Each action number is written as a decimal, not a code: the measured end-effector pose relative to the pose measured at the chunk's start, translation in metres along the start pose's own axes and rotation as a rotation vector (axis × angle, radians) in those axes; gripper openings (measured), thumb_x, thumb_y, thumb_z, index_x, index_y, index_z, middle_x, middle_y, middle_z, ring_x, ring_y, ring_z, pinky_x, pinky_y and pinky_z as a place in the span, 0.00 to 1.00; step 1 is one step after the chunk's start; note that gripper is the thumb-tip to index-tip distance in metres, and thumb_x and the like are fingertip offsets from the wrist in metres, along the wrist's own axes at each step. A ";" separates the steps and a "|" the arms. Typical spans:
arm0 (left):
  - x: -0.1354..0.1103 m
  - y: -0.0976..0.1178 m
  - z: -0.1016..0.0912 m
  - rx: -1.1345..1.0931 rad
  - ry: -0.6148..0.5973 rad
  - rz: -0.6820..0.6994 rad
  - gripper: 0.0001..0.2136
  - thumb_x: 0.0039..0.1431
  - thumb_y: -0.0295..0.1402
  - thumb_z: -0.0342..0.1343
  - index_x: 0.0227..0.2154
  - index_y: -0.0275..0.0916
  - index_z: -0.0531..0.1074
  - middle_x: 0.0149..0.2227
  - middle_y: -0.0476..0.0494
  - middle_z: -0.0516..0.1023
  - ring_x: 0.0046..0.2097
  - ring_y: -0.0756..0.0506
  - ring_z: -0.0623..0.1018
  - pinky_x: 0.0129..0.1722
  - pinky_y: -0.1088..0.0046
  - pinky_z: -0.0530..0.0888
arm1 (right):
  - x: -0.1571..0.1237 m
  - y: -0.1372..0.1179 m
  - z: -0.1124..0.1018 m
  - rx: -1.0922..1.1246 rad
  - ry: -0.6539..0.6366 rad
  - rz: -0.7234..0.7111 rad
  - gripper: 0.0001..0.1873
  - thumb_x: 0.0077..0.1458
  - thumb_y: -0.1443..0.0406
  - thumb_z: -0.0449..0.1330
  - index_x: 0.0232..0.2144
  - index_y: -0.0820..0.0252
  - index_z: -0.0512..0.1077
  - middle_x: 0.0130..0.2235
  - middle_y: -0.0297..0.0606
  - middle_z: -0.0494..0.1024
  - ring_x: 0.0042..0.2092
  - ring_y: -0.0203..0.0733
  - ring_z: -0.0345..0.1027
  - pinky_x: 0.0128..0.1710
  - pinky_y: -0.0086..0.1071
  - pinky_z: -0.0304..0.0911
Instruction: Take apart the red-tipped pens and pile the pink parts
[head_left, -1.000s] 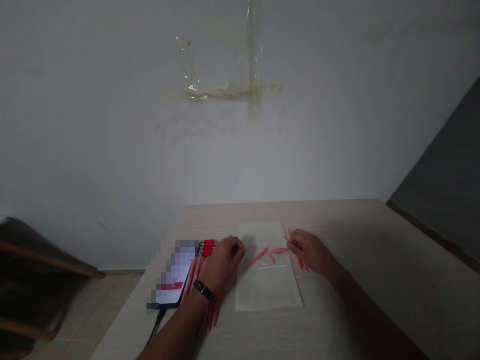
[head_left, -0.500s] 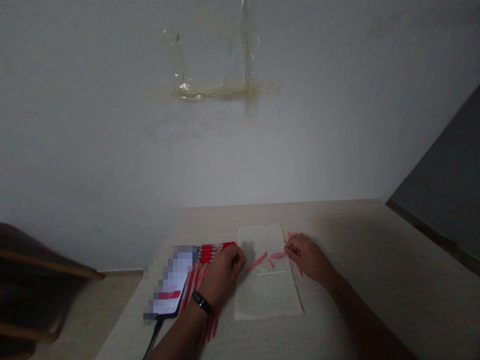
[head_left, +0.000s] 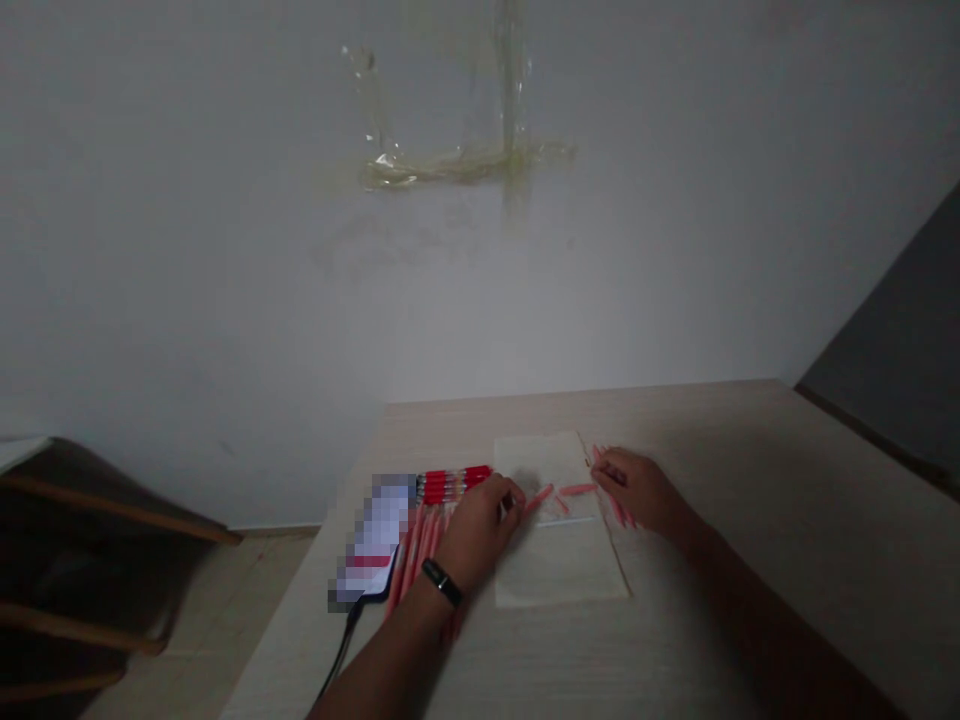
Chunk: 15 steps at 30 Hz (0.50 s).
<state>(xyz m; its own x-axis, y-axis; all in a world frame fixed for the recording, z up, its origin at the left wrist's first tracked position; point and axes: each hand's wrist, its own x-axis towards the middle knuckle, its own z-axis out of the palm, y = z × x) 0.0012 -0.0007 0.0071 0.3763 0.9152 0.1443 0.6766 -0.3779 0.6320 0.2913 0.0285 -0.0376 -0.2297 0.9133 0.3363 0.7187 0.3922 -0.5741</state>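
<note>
My left hand (head_left: 486, 520) is closed, thumb and forefinger pinched at the lower end of a slim pink pen barrel (head_left: 541, 495) that lies slanted on a cream sheet of paper (head_left: 559, 570). Beside it on the paper are a short pink piece (head_left: 562, 505), another pink pen part (head_left: 576, 490) and a thin white stick (head_left: 566, 521). At the paper's right edge my right hand (head_left: 634, 487) is curled, its fingertips pressed together; what they hold is too small to make out. Several pink pen parts (head_left: 625, 513) lie under and beside that hand.
A row of red pens (head_left: 454, 485) and a row of pink pens (head_left: 412, 560), partly behind my left arm, lie on the left of the wooden table (head_left: 675, 420). A phone (head_left: 375, 545) with a black cable is beside them. Behind the table stands a wall (head_left: 562, 300) with peeling tape (head_left: 450, 172).
The camera view has shifted, moving everything right and slightly up. My left hand has come closer to the slanted pink pen barrel, covering its lower end. My right hand remains at the paper's edge.
</note>
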 end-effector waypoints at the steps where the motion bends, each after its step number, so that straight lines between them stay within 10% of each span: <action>1: -0.001 0.001 0.000 0.003 0.006 0.016 0.06 0.61 0.29 0.52 0.35 0.39 0.74 0.36 0.44 0.77 0.37 0.46 0.74 0.36 0.73 0.66 | 0.000 -0.002 0.000 0.005 0.004 -0.003 0.12 0.60 0.60 0.55 0.28 0.57 0.72 0.27 0.34 0.74 0.29 0.38 0.68 0.32 0.30 0.60; 15: -0.006 0.012 0.006 0.066 -0.021 0.100 0.10 0.65 0.35 0.51 0.36 0.39 0.76 0.35 0.44 0.76 0.35 0.47 0.74 0.33 0.73 0.66 | -0.003 -0.019 0.001 -0.015 -0.044 -0.052 0.10 0.60 0.62 0.57 0.28 0.57 0.73 0.28 0.32 0.74 0.33 0.39 0.67 0.49 0.39 0.60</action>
<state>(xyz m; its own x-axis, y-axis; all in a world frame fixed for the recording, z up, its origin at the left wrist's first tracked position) 0.0106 -0.0115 0.0089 0.4566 0.8697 0.1875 0.6751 -0.4759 0.5637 0.2782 0.0182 -0.0284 -0.2954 0.8960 0.3316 0.7151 0.4376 -0.5452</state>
